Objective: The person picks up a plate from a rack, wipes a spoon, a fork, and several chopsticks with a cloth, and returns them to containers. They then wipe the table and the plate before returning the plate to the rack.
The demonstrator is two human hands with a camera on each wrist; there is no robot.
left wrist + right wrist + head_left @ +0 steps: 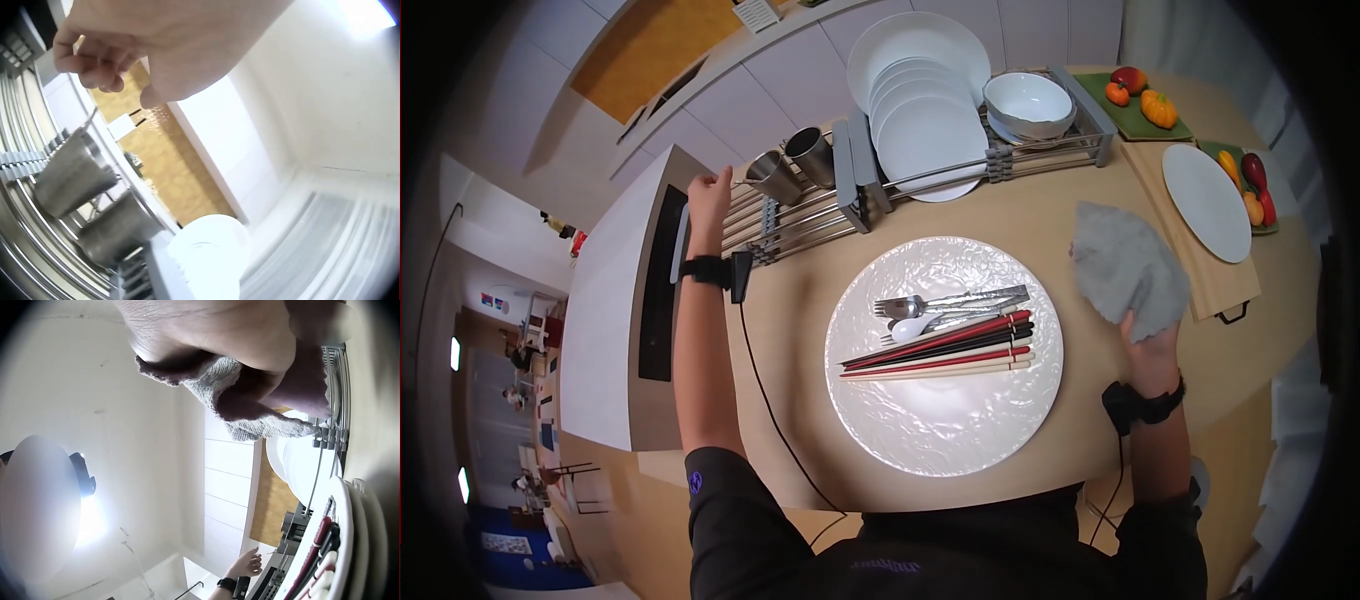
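My left hand [710, 196] is raised beside two metal cups on the wire rack, its fingers bent and the thumb apart, with nothing visible between them. A thin utensil end [91, 119] sticks up from the nearer metal cup [78, 175]; the other metal cup [810, 157] stands behind it. My right hand [1152, 350] grips a grey cloth [1128, 265], which drapes over most of the fingers. Between my arms, a large white plate [940, 430] carries metal forks [910, 306], a white spoon [914, 327] and several red, black and cream chopsticks [940, 358].
Behind the plate, the rack [1100, 145] holds upright white plates [930, 140] and white bowls [1030, 105]. A wooden board [1205, 285] with an oval plate [1206, 203] lies at right, near green trays [1140, 125] of toy vegetables. A white box [615, 320] stands left.
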